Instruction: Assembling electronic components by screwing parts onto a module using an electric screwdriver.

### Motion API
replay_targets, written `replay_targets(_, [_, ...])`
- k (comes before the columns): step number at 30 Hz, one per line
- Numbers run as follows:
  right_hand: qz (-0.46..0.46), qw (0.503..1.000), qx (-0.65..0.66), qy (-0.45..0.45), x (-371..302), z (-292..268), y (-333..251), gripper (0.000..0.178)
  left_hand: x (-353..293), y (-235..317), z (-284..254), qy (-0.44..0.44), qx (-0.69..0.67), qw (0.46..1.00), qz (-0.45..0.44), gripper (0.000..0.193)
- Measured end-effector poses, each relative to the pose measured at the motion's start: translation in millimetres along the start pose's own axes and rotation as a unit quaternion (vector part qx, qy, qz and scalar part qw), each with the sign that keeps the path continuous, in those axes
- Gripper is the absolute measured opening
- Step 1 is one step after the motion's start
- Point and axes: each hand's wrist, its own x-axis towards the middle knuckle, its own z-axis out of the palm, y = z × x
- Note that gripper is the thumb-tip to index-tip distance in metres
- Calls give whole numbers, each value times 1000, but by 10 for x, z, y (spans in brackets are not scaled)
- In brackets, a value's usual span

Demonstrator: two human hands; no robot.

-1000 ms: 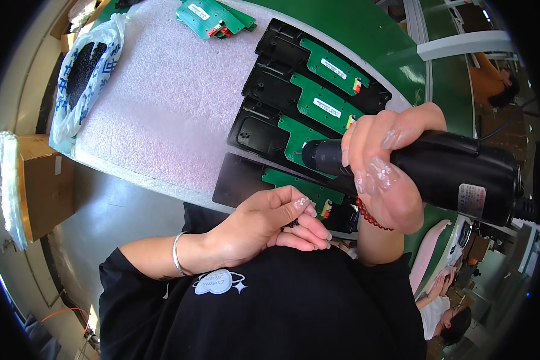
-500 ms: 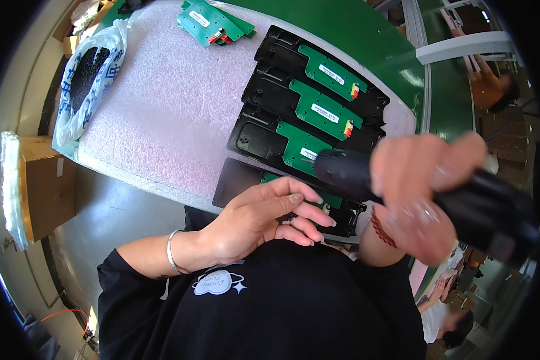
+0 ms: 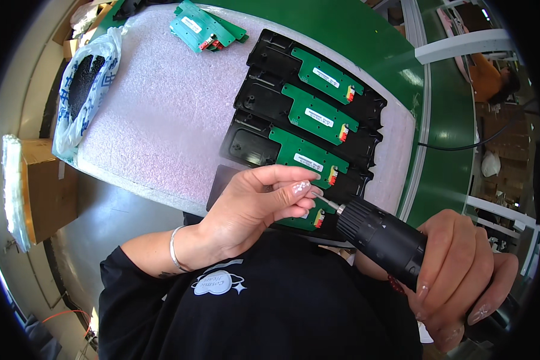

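Observation:
My right hand [image 3: 462, 273] is wrapped round a black electric screwdriver [image 3: 381, 234], held at the lower right. Its thin metal bit points up-left to the fingertips of my left hand [image 3: 246, 207]. The left fingers are pinched together by the bit's tip; what they hold is hidden. Beneath and beyond my hands lie several black plastic housings [image 3: 249, 147] in a slanted row. Each shows a green circuit board [image 3: 319, 114] with a white label and a small red, yellow and white connector. My left hand partly covers the nearest housing and board.
The housings rest on a pale foam mat [image 3: 162, 102] over a green table [image 3: 336, 24]. Loose green circuit boards [image 3: 207, 27] are piled at the mat's far edge. A plastic bag [image 3: 87, 90] of small black pieces lies at the left. A cardboard box [image 3: 48, 186] stands beyond the left edge.
The screwdriver has swung down and right, away from over the third board, its bit now at my left fingertips. My left fingers, earlier loosely spread with small dark pieces in them, have drawn together.

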Motion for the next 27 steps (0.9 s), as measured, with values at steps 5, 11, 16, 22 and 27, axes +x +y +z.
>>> replay_targets(5, [5,1000,2,19,-9,-13,17,30,41,-65,-60,-36,-18,999,5,11])
replay_targets(11, [-5,999,26,45,-34,5,48,31,109,-95,-190,-151,-106,981,-53,13])
replay_targets(16, [66,996,-44,39,-3,-52,81,27,111,-131,-145,-163,-76,983,-34,21])
replay_targets(22, [138,980,-144,17,-23,-340,483,23,34,-99,48,-43,-121,976,-176,31])
replay_targets(27, [179,972,-145,35,-21,-395,609,22,-1,-121,-30,-103,-29,986,-128,31])
